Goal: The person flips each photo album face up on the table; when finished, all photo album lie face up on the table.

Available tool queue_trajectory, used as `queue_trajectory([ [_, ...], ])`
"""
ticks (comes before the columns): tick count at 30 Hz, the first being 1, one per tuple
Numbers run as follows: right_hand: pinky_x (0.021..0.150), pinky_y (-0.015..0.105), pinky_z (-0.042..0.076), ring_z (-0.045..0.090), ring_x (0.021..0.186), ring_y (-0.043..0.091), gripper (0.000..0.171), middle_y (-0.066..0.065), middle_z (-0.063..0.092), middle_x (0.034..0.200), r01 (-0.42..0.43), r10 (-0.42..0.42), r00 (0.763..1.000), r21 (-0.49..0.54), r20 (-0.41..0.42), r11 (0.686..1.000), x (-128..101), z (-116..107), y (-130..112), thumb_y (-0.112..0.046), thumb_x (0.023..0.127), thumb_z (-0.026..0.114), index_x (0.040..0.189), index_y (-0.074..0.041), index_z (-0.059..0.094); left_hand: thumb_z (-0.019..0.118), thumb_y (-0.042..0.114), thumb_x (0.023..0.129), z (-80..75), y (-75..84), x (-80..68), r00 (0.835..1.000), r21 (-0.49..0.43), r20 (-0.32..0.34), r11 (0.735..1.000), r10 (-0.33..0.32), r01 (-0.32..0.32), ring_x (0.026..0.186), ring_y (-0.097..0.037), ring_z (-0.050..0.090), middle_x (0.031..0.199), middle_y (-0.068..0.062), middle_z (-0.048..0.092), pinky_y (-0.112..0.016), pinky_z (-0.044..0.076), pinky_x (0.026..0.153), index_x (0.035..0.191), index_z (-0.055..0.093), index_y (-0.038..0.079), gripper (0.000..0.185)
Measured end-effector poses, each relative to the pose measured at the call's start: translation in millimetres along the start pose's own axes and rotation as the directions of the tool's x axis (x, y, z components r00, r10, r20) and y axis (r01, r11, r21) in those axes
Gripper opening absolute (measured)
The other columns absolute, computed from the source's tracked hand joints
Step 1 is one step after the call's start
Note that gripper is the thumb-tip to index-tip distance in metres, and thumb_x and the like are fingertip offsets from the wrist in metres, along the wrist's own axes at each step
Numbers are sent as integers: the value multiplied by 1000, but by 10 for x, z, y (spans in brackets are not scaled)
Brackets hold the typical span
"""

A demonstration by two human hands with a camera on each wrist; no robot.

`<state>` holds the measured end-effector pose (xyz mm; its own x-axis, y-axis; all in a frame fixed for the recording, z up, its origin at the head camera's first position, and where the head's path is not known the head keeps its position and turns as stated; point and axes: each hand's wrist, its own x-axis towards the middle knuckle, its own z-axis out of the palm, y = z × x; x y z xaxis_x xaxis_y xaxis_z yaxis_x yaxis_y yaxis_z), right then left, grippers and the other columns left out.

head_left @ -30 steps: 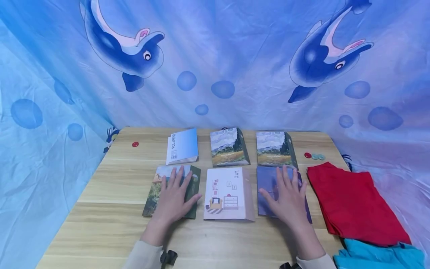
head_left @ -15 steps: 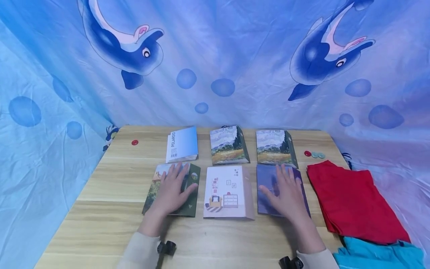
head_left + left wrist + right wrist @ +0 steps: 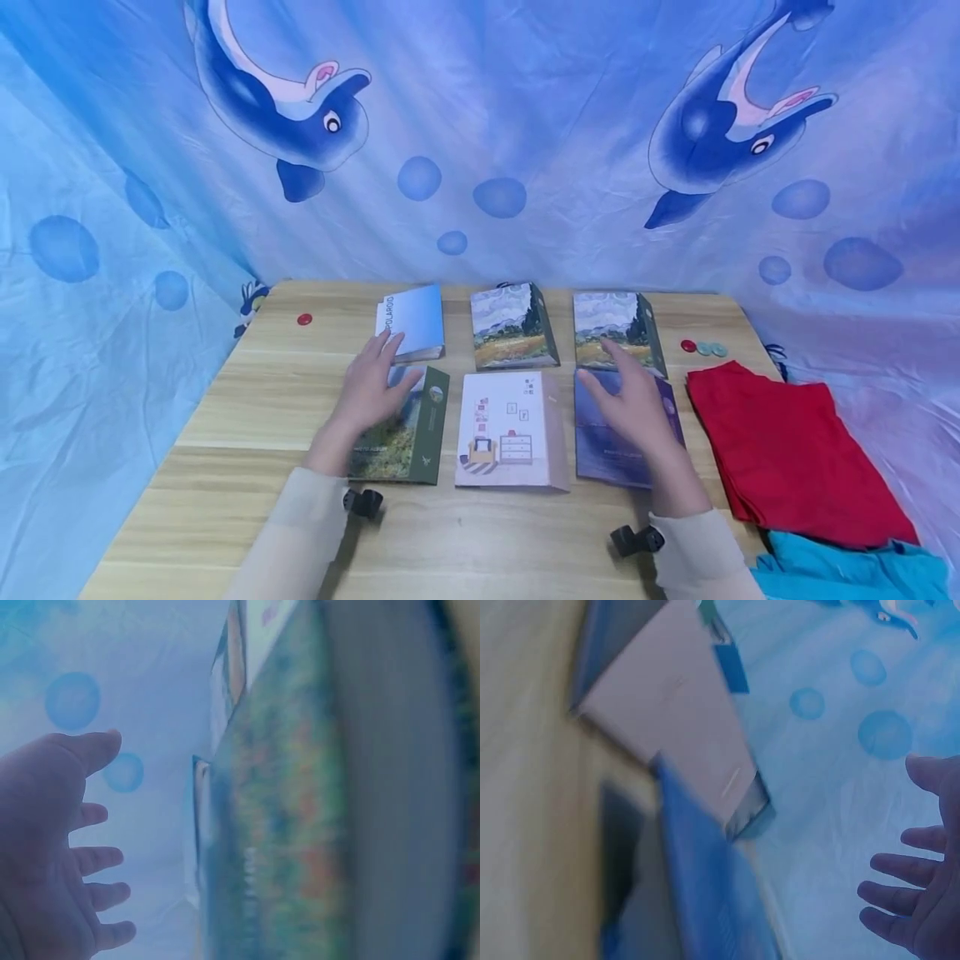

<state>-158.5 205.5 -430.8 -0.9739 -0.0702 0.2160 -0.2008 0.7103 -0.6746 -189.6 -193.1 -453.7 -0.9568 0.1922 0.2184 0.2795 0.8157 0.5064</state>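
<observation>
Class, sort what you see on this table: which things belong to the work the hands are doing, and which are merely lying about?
In hand:
left hand, open above the green-spined album
right hand, open above the blue album
Polaroid album, nearest the left fingertips

Lying about:
red cloth
teal cloth
red disc
discs at the right edge

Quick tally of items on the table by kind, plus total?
Photo albums: 6
Folded cloths: 2 (red, teal)
Small round tokens: 4 (2 red, 2 teal)
Total: 12
</observation>
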Motion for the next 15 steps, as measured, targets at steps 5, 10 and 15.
queue_trajectory([
  [5,113,58,37,46,137,41,68,22,47,151,67,-69,997,107,19,992,255,194,-218,-37,100,64,153,-1,40,63,37,100,-52,-47,179,1000,-17,2,1000,1,-1,146,-49,25,159,-30,28,-67,23,116,154,36,-3,71],
  [10,113,52,40,49,136,38,61,22,51,148,42,-66,994,266,82,963,522,504,-371,-32,101,64,150,-1,44,59,39,102,-53,-136,318,999,-52,28,998,-41,43,147,-48,23,160,-31,25,-64,22,118,155,33,-3,72],
  [15,111,46,44,53,132,34,55,20,56,143,-56,-6,988,394,154,918,746,825,-525,-29,103,61,150,-7,46,55,42,104,-12,-240,396,992,-140,75,983,-106,116,147,-48,23,160,-30,24,-61,20,120,156,31,-2,72],
])
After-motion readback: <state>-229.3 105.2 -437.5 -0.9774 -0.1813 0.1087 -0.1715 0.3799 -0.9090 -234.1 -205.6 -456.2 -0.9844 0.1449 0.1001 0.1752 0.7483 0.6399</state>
